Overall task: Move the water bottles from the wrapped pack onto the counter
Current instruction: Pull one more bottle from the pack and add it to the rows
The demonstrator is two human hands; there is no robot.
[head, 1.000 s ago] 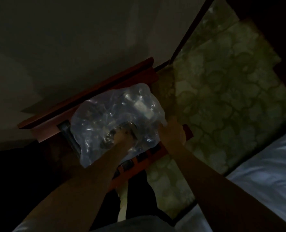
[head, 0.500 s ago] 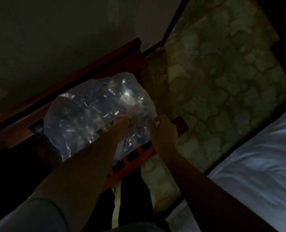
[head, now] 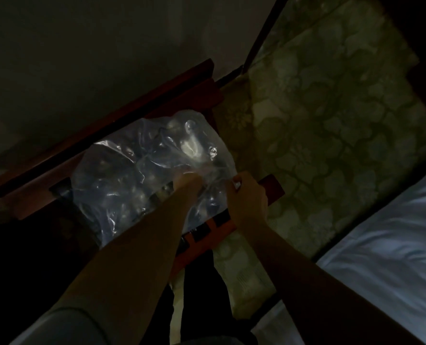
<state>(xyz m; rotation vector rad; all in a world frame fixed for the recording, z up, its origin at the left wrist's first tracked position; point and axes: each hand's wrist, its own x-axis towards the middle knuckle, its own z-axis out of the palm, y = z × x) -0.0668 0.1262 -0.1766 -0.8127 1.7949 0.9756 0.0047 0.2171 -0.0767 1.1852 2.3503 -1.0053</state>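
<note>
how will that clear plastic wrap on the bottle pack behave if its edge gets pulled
The plastic wrap looks thin and crinkled, so it will likely stretch and bunch rather than lift the pack. Its glossy sheen suggests it may slip between the fingers.

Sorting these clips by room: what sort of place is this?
Probably a dim bedroom, perhaps a hotel room: white bedding, patterned carpet, and a red-brown wooden stand by the wall.

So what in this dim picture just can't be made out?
- Bottles inside the wrapped pack, head view: crumpled, glaring plastic and darkness hide their number.
- Left hand: its fingers are buried in the wrap, so its grip is unclear.
- Right hand: curled at the wrap's edge; the fingertips are hidden.
- Wooden counter: mostly covered by the pack.
</note>
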